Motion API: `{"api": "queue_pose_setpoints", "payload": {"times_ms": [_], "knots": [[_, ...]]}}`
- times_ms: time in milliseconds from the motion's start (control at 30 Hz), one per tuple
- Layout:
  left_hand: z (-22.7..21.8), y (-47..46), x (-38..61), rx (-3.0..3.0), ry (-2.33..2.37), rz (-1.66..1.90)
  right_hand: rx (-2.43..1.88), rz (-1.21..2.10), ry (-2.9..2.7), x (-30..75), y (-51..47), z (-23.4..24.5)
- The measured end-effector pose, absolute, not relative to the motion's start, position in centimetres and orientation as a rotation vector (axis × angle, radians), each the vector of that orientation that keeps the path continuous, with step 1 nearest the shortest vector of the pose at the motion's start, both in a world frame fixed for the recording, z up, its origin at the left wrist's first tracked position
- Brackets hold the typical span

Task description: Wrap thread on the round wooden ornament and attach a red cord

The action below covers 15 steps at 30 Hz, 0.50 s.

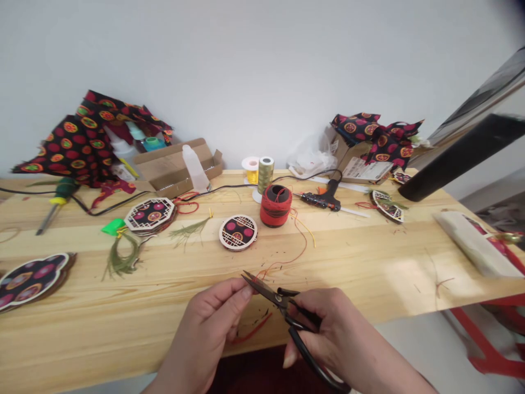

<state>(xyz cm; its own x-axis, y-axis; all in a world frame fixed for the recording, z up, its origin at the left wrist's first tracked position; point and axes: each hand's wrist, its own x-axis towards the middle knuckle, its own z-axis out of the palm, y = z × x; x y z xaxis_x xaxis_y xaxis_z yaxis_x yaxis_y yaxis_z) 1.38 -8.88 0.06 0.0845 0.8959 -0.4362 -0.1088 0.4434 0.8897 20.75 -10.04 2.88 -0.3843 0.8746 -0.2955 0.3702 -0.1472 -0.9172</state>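
Observation:
A pair of black-handled scissors (283, 301) is held in my right hand (332, 328), fingers through the handles. The blades reach left to the fingertips of my left hand (219, 312). That hand is pinched on red cord (256, 328), whose end hangs below it over the table edge. Thin red thread (287, 261) runs from near the blade tips back toward a spool of red thread (274, 208). Just beyond my hands lies a round lattice-framed fabric piece (238, 232). Whether the blades touch the cord is hard to tell.
A hot glue gun (326, 198) lies right of the spool. Green thread (266, 172) and an open cardboard box (176, 169) stand behind. An octagonal piece (151, 215), green tassel (123, 256) and screwdriver (55, 202) are left. A black roll (459, 158) leans at the right.

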Motion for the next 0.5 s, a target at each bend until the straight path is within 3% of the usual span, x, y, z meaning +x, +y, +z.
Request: {"api": "queue_pose_setpoints", "payload": {"times_ms": [500], "knots": [[-0.02, -8.33, 1.22, 0.65, 1.32, 1.023, -1.458, 1.59, -1.886, 21.6, -10.15, 2.05]]}}
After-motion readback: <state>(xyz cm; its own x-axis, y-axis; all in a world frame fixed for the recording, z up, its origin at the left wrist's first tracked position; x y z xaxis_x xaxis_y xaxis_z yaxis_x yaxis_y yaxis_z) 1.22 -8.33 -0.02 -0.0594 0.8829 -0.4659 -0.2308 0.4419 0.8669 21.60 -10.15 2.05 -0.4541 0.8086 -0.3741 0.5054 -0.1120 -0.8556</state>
